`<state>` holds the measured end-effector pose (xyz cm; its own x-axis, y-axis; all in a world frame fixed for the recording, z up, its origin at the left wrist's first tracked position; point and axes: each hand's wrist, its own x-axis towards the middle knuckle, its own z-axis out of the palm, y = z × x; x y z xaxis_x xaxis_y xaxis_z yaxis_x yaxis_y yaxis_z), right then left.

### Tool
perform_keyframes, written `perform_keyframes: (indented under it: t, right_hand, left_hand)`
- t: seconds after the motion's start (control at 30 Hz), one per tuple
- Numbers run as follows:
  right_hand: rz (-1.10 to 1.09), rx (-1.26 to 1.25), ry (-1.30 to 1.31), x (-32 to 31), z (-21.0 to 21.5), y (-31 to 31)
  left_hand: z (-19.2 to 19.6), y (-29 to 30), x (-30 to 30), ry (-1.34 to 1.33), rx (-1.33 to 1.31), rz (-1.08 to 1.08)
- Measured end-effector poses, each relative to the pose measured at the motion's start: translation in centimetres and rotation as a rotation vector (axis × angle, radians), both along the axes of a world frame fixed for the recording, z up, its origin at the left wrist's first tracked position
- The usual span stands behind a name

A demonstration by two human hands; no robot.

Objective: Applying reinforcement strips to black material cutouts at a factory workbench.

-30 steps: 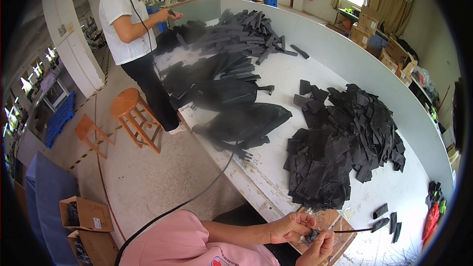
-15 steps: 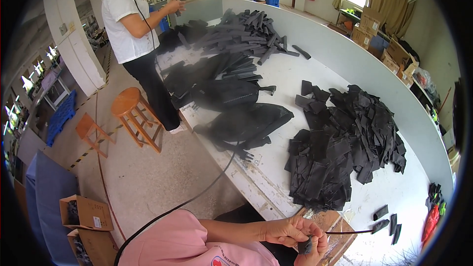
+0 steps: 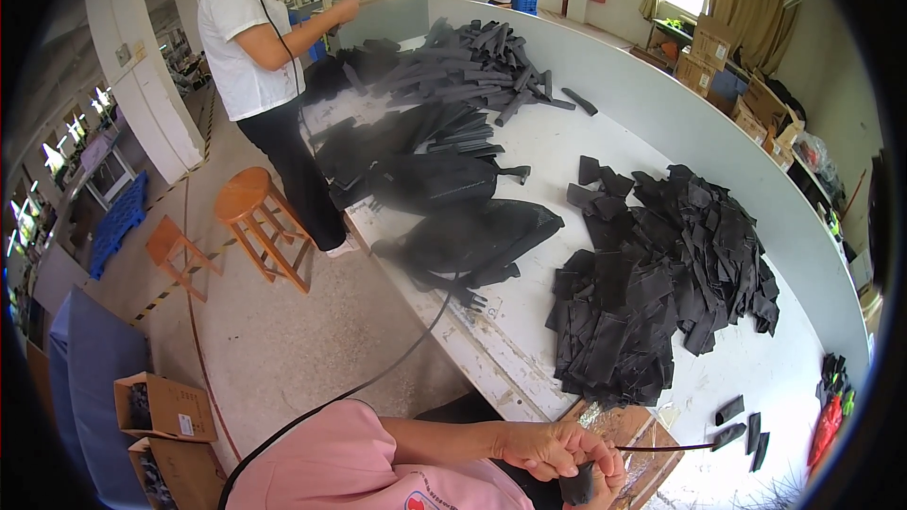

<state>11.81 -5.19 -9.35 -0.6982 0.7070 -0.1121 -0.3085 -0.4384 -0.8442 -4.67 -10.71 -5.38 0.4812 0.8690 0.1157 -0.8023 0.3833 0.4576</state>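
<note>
My left hand [image 3: 539, 444] and my right hand [image 3: 611, 472] meet at the lower edge, over a wooden board [image 3: 635, 423] at the near end of the long white table [image 3: 539, 146]. Both hands close together on a small black fabric piece [image 3: 576, 488]. A thin black strap [image 3: 666, 449] runs from my hands to the right, toward a few small black pieces [image 3: 742, 420]. A big heap of black cut pieces [image 3: 661, 283] lies beyond my hands.
Black bags [image 3: 472, 231] and long black strips [image 3: 472, 66] cover the table's far half. A person in a white shirt [image 3: 250, 47] stands at its left side beside a wooden stool [image 3: 250, 203]. Open cardboard boxes [image 3: 165, 406] sit on the floor at my left.
My hands have drawn closer together on the black piece and sunk slightly toward the lower edge. The person in white has raised a hand over the far table end.
</note>
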Motion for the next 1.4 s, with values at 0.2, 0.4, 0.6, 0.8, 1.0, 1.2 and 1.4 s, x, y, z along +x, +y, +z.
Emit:
perform_keyframes:
  t: [0.2, 0.4, 0.6, 0.8, 1.0, 1.2, 1.4]
  right_hand:
    - [-0.037, 0.078, -0.143, -0.4, 3.2, -0.8]
    - [-0.026, 0.068, -0.115, -1.2, 3.8, -0.8]
    - [-0.051, 0.093, -0.199, -1.0, 2.4, -0.4]
    - [-0.034, 0.076, -0.247, -1.1, 1.8, -0.2]
    - [-0.077, 0.147, -0.294, -1.4, 1.8, -0.3]
    - [-0.060, 0.164, -0.332, -1.7, 2.0, -0.1]
    - [-0.082, 0.157, -0.313, -1.8, 1.5, -0.1]
  left_hand:
    - [-0.6, -0.2, -0.3, -0.088, 0.022, -0.174]
    - [-1.2, -0.2, 0.0, -0.113, 0.004, -0.077]
    - [-2.5, -0.2, 0.7, -0.055, -0.088, 0.028]
    - [-2.3, -0.2, 0.1, -0.047, -0.167, 0.031]
    - [-3.1, 0.0, 0.2, -0.006, -0.181, 0.063]
    - [-3.6, 0.3, 0.2, 0.007, -0.221, 0.079]
    - [-4.2, 0.4, 0.3, 0.024, -0.237, 0.091]
